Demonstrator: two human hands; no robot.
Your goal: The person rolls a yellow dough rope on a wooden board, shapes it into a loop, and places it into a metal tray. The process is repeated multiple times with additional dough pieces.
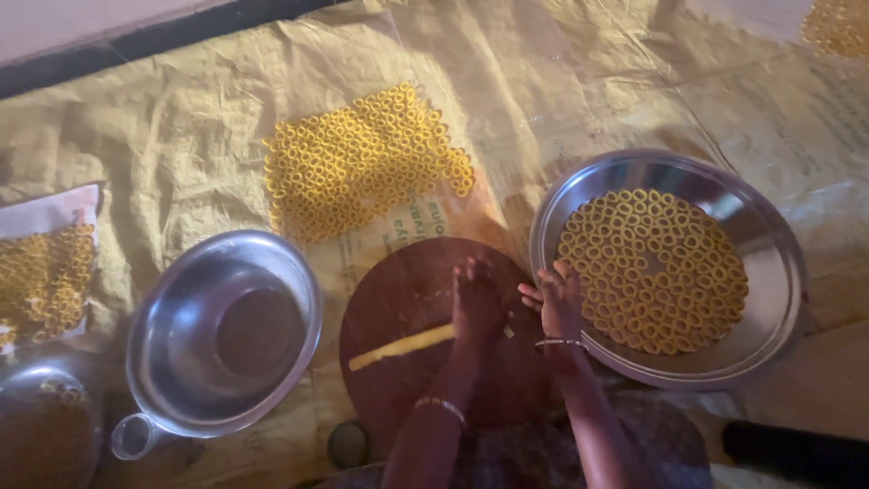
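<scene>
Seen from above, a person's two hands work on a round dark wooden board (407, 308) lying on the floor. The left hand (475, 303) lies flat, fingers stretched out, pressing on one end of a thin yellow dough rope (403, 347) that runs leftward across the board. The right hand (557, 303) hovers just beside it, fingers loosely spread, seemingly holding nothing, though the light is dim. Left of the board sits an empty steel bowl (226, 335); right, a steel plate (769, 263) filled with yellow dough rings (652, 270). Farther off, more rings (362, 163) lie on yellow sheeting (163, 136).
</scene>
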